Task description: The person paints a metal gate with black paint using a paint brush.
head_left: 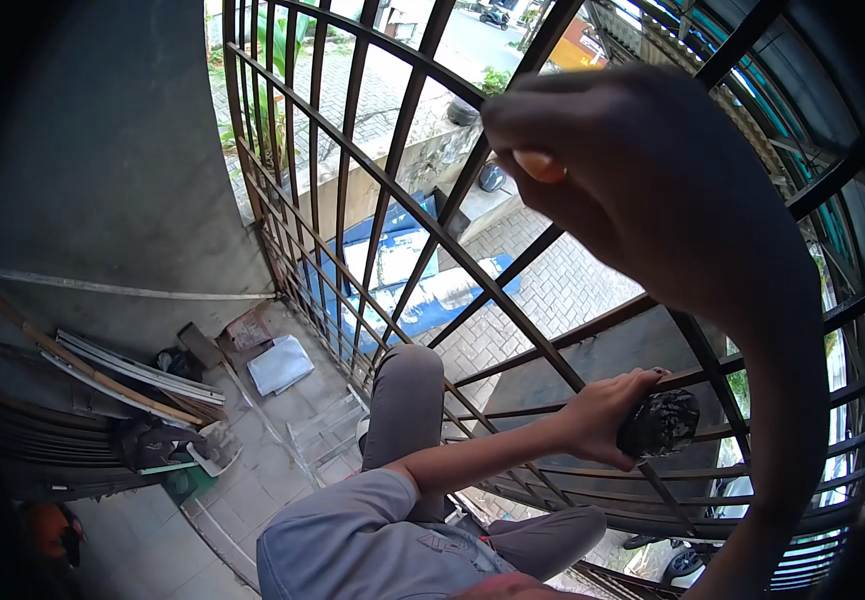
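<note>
My right hand (602, 180) is raised close to the camera, in front of the upper bars of a dark metal grille (472, 270). Its fingers are curled together near a bar, and a brightly lit thumb tip shows; I cannot tell what is between them. Lower down, my left hand (602, 415) is wrapped round a small dark container (660, 422) with a blackish, mottled, shiny top. That container is held close to the lower grille bars. My bent knee (407, 400) in grey trousers is beside the grille.
Long strips and poles (132, 375) lean by the grey wall (102, 150) at left. A white sheet-like item (280, 365) lies on the tiled floor (242, 500), near silvery ladder-like rails (322, 430). Beyond the grille are a blue tarp (432, 305) and paving (582, 270).
</note>
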A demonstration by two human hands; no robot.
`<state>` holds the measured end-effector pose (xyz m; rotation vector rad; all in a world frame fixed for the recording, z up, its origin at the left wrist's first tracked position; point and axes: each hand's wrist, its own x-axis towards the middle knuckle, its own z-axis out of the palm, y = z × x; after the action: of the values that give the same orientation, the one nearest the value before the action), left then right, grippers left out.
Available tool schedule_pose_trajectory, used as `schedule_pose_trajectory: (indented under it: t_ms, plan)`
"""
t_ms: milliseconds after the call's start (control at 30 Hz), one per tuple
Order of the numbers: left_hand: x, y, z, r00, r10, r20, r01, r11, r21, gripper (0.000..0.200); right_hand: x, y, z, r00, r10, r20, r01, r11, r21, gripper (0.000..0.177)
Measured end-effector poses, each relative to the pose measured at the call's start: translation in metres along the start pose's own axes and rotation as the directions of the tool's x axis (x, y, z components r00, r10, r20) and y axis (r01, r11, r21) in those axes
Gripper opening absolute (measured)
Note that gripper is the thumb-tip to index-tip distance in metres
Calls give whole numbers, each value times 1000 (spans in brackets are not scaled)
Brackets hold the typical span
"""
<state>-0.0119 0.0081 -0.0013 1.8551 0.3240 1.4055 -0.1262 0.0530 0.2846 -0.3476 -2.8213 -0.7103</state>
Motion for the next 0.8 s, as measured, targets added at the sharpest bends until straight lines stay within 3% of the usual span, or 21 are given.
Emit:
schedule_pose_trajectory:
  t_ms: [133, 267, 333, 467, 533, 567, 633, 733, 800]
  plan:
    - [0, -1, 1, 998, 51, -40, -51, 999, -9, 118, -11, 25, 22, 999, -24, -32, 25, 999, 43, 17]
    - [-1, -2, 2, 999, 28, -30, -28, 1000, -2, 117, -3, 7, -8, 997, -40, -71, 43, 998, 39, 17]
    - [-1, -1, 2, 999, 24, -23, -24, 1000, 4, 117, 12, -12, -23, 993, 43, 108, -49, 998, 51, 14]
    - [-1, -1, 2, 999, 40, -36, -41, 999, -4, 118, 2, 12, -15, 982, 11, 187, -4, 999, -41, 13]
    - [-1, -2, 2, 999, 34, -39, -34, 999, 2, 118, 21, -4, -42, 943, 20, 332, -53, 994, 90, 13]
    - [0, -2, 1, 999, 35, -35, -35, 999, 3, 118, 13, 2, -31, 943, 21, 333, -54, 994, 92, 13]
    - [0, 0, 1, 999, 37, -27, -37, 999, 1, 118, -2, 12, -4, 994, -5, 107, 0, 999, 53, 14]
    - [1, 1, 0, 999, 33, -32, -34, 999, -23, 118, -11, -1, -24, 980, 66, 186, -92, 987, 135, 15]
    - [1, -1, 2, 997, 51, -50, -51, 999, -16, 118, -9, 7, -15, 991, 26, 134, -41, 993, 108, 16]
